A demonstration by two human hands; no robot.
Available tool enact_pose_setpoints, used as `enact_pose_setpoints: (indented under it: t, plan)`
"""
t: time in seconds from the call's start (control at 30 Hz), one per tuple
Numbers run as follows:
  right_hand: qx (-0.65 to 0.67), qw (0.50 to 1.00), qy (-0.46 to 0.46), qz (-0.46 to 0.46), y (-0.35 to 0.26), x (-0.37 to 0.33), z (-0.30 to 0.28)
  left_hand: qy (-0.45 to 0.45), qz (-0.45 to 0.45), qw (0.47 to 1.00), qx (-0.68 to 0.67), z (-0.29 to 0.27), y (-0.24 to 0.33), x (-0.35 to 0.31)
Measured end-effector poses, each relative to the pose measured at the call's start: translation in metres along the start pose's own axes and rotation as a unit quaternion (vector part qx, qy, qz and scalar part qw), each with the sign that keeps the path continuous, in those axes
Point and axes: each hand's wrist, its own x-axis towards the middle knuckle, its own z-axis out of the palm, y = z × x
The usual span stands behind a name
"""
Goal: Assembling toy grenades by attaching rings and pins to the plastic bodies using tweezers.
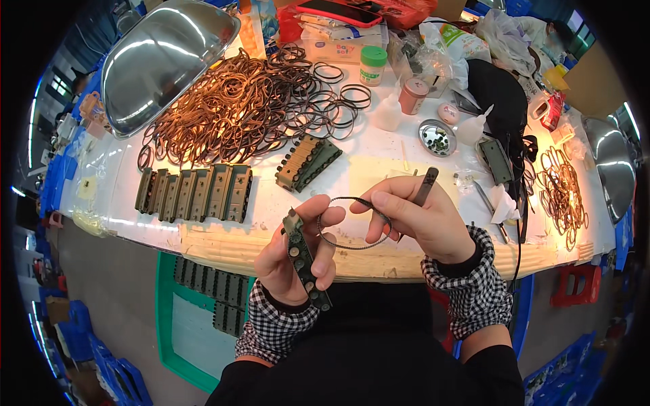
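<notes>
At the counter (386,268), my left hand (274,264) clamped a likely stiff wheeled hull (298,247), best held mid-length; my right hand (426,216) pinched a pliant-looking loop (352,248).

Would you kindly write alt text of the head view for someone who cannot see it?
A person's left hand holds a wheeled green chassis; the right hand a looped dark band and slim tool. Beyond lie heaped brown bands and a row of green parts.

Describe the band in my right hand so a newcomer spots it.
Start at the white table, then find the right hand near its front edge. The band is the thin dark loop in its fingers. Unlike the loops heaped behind, it's held up alone.
</notes>
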Motion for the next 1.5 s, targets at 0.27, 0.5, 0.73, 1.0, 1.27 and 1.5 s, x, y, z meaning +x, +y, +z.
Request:
enact_pose_setpoints:
  t: [0.27, 0.5, 0.73, 1.0, 1.27, 1.5]
  plan:
    - [-0.001, 1.000, 0.001, -0.004, 0.002, 0.000, -0.001, 0.010, 0.003, 1.000, -0.003, 0.000, -0.001, -0.001]
    - [-0.026, 0.992, 0.073, -0.097, 0.010, 0.002, 0.005, 0.003, -0.005, 1.000, 0.030, -0.003, -0.002, -0.004]
    - [-0.207, 0.944, 0.058, -0.250, 0.026, -0.003, 0.001, 0.004, -0.050, 0.959, 0.278, 0.011, 0.001, 0.002]
    - [0.008, 0.994, 0.073, -0.080, 0.020, -0.006, 0.003, -0.012, -0.141, 0.918, 0.370, 0.018, 0.000, 0.006]
    - [0.063, 0.994, 0.070, -0.047, 0.017, -0.008, 0.002, 0.002, -0.133, 0.913, 0.386, 0.018, -0.001, 0.005]
    - [0.091, 0.992, 0.075, -0.047, 0.012, -0.009, 0.004, 0.038, -0.138, 0.913, 0.383, 0.018, -0.003, 0.003]
